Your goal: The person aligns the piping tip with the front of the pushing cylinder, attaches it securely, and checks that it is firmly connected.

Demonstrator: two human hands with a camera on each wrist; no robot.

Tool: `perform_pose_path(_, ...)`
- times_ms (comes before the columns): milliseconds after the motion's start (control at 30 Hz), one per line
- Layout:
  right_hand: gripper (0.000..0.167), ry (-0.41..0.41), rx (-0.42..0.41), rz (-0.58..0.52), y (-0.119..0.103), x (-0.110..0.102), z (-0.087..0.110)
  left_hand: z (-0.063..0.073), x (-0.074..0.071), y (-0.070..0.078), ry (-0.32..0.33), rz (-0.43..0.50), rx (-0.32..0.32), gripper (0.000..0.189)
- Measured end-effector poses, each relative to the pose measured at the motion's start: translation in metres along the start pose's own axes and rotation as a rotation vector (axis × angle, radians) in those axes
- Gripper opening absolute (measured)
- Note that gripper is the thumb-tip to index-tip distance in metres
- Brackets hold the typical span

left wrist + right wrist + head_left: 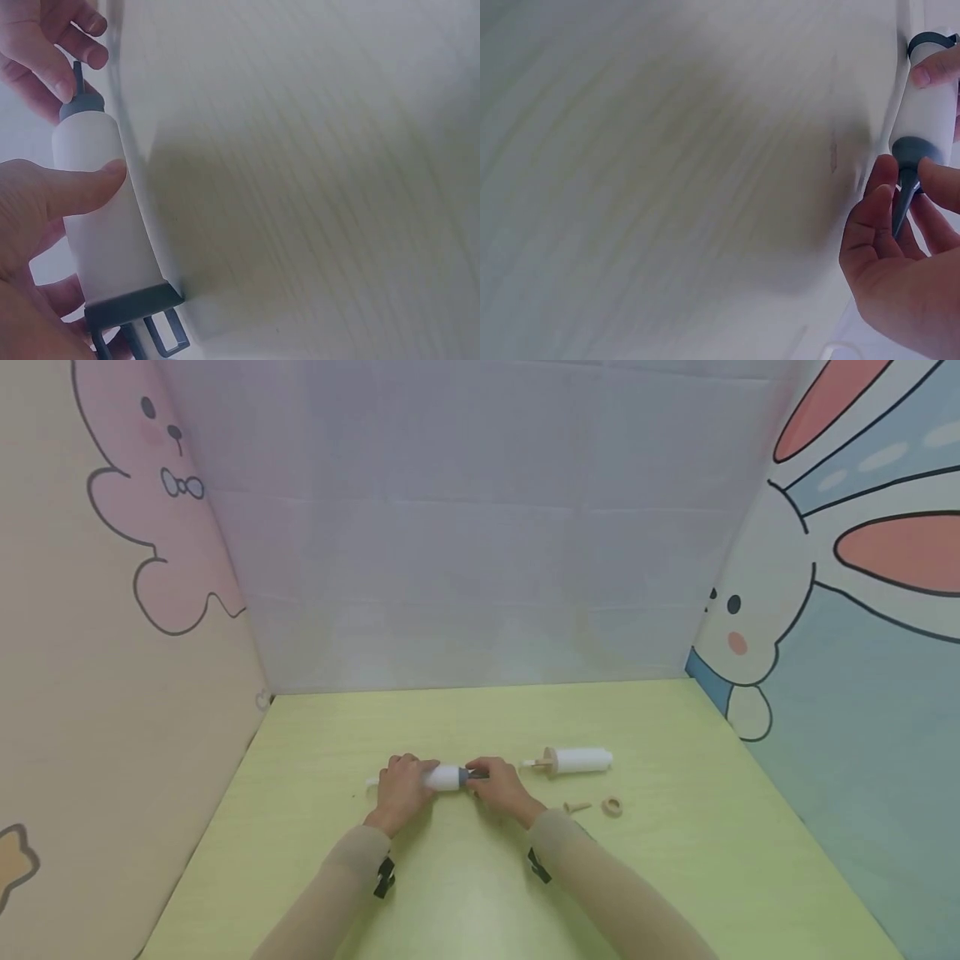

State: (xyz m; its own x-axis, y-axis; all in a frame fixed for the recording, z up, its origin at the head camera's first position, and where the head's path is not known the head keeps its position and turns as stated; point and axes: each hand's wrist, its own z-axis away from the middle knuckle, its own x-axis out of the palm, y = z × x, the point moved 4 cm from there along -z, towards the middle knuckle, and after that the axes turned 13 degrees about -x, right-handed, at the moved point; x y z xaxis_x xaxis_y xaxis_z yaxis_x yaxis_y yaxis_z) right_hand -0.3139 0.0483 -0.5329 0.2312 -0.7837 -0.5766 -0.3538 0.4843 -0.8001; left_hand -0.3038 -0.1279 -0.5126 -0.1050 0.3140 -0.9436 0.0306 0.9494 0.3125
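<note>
White tube [446, 778] lies in left hand [402, 788], right hand [498, 783] gripping its nozzle [906, 189].

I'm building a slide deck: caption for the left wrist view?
Left hand grips a white tube while the right hand holds its dark nozzle.

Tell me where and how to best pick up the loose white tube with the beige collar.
I'd take the white tube around the middle of its barrel, from above, pinching across its near and far sides. It lies on its side, roughly crosswise on the table, with that plain stretch exposed; the beige collar and thin stem at its left end look less suitable.
</note>
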Motion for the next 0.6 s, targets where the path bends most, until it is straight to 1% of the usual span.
perform_pose_path(133, 0.028, -0.011, 0.009, 0.001, 0.0027, 0.0007, -0.0005, -0.0015, 0.0027, -0.0002, -0.003, -0.011, 0.003, 0.046)
perform_pose_path(367, 0.031, -0.016, 0.013, 0.011, 0.0034, 0.0003, 0.0002, -0.0018, 0.0021, 0.001, -0.008, -0.023, 0.017, 0.049)
perform_pose_path(467, 0.034, -0.018, 0.006, 0.016, 0.0031, -0.0004, 0.0004, -0.0026, 0.0021, 0.0014, -0.02, -0.028, 0.007, 0.055)
perform_pose_path(600, 0.036, -0.023, 0.007, 0.009, 0.0015, -0.0014, 0.0011, -0.0037, 0.0025, 0.0012, -0.04, -0.014, -0.023, 0.064)
